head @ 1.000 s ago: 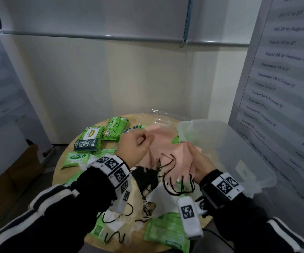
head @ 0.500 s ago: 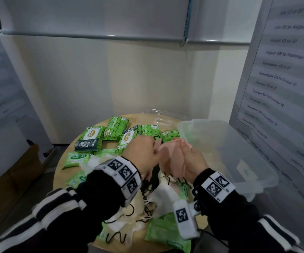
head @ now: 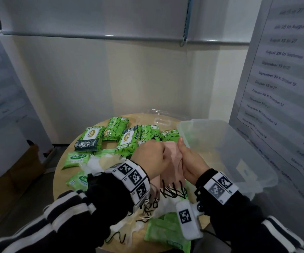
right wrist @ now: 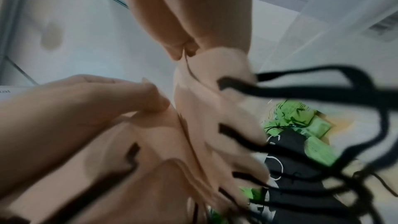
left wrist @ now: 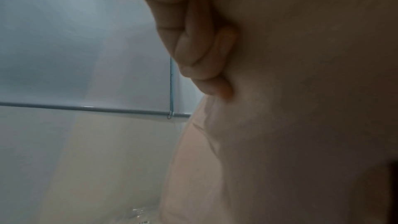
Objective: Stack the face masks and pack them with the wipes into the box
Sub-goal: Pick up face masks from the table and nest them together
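Both hands hold a folded bundle of pink face masks (head: 172,157) upright above the round table (head: 60,185). My left hand (head: 152,157) grips its left side and my right hand (head: 188,160) grips its right side, thumb up. Black ear loops (head: 173,191) dangle below the bundle. In the left wrist view curled fingers (left wrist: 200,48) lie against pink mask fabric (left wrist: 280,125). The right wrist view shows my thumb (right wrist: 137,96) on the pink masks (right wrist: 193,134), with black ear loops (right wrist: 301,77) in front. The clear plastic box (head: 238,154) stands just right of my hands. Green wipe packs (head: 129,138) lie behind them.
More green wipe packs (head: 90,138) and a small pack (head: 76,157) sit on the table's left side, another one (head: 165,232) near the front edge. Loose white masks (head: 96,164) and black masks (right wrist: 286,144) lie under my arms. A clear lid (head: 163,117) rests at the back.
A second ago the pink masks were spread wide between my hands. The hands have come together, and the masks are now folded into a narrow bundle between them.
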A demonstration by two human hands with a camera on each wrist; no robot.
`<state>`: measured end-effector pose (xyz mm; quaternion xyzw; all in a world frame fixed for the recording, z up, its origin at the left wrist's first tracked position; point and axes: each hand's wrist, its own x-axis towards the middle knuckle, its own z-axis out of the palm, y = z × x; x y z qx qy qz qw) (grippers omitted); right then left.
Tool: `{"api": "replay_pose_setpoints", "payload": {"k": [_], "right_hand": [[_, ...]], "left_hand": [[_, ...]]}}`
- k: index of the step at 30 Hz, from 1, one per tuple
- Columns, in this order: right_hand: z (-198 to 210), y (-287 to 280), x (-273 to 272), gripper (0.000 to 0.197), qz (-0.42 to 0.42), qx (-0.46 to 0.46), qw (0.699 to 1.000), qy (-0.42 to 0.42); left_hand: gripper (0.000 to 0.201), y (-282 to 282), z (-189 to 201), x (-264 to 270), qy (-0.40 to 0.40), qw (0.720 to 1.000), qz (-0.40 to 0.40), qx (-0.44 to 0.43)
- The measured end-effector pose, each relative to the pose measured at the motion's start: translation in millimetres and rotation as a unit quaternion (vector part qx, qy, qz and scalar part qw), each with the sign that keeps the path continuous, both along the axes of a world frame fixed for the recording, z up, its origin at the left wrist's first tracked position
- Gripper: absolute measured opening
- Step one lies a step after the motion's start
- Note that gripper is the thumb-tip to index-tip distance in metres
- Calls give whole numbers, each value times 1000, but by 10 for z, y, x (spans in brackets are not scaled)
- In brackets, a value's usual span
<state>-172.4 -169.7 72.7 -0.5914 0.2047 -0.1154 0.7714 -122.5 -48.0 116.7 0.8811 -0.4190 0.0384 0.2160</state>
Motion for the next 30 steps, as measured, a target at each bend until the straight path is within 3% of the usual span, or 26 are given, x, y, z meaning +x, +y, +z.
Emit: {"api": "replay_pose_setpoints", "payload": {"k": [6, 10, 11, 13, 15, 19, 22, 26, 30], "right_hand": [[49, 12, 26, 60, 34, -15, 999, 28], [141, -60, -57, 73, 96, 71, 993, 0], [158, -76, -78, 67, 114, 88, 990, -13], [162, -88, -103, 36, 117, 109, 986, -34], [140, -87, -113, 20, 101, 124, 987, -25], [25, -154, -93, 28, 38, 103, 994, 20], [14, -238, -94, 29, 2, 100, 995, 4], [10, -397, -113, 26, -105, 55, 993, 28], [45, -436, -111, 26, -123, 72, 989, 24]], "left_hand": [[40, -57, 57, -154, 20, 998, -58, -14], [15, -79, 0, -94, 44, 996, -82, -7], [20, -76, -10, -51, 72, 994, -87, -2], [30, -41, -5, 27, 147, 983, -108, -14], [31, 17, 37, 95, 209, 969, -122, -38], [11, 146, 116, 252, 250, 958, -100, -102], [27, 264, 222, 379, 264, 946, -99, -161], [55, 425, 428, 490, 309, 918, -105, -226], [47, 471, 600, 454, 412, 867, -164, -229]]}}
